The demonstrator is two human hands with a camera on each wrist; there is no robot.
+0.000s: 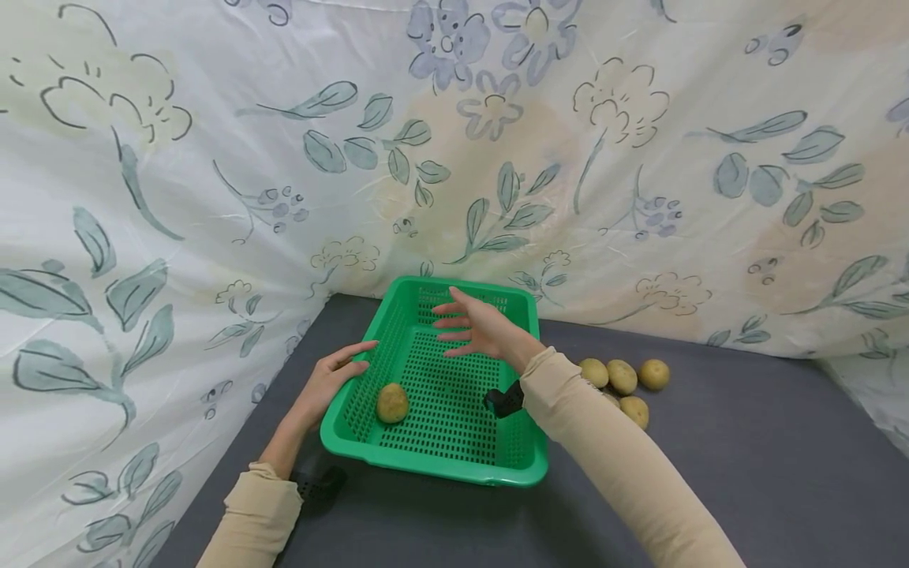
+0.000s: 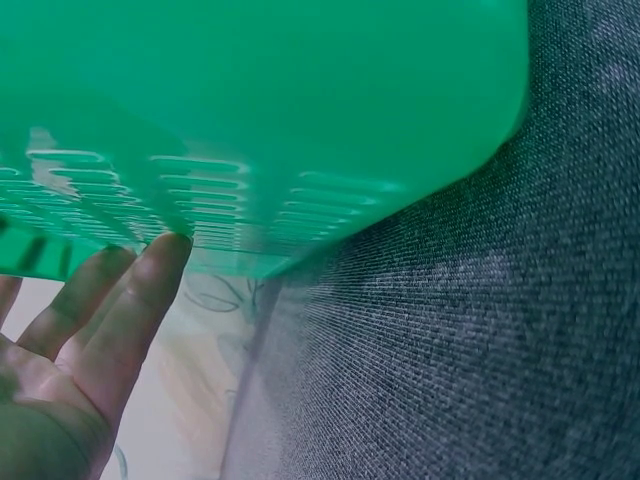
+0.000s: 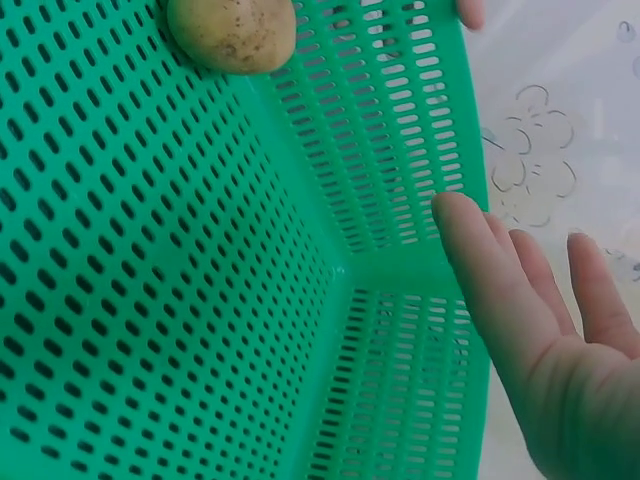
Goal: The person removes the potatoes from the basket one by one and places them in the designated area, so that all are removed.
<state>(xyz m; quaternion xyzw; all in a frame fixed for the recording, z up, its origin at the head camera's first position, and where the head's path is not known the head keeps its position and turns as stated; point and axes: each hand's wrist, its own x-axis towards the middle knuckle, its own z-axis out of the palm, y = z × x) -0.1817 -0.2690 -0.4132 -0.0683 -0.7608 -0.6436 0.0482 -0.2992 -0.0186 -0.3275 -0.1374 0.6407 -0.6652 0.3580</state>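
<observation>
A green plastic basket with slotted walls stands on the dark tabletop. One potato lies inside it, near the left wall; the right wrist view shows this potato too. At the basket's left rim, my left hand holds on, its thumb over the edge. The left wrist view has fingers of that hand against the outer wall. Over the far right part of the basket hovers my right hand, fingers spread and palm turned left, with nothing in it.
Several potatoes lie on the dark grey cloth tabletop right of the basket, partly hidden by my right sleeve. A floral curtain hangs behind and along the left side.
</observation>
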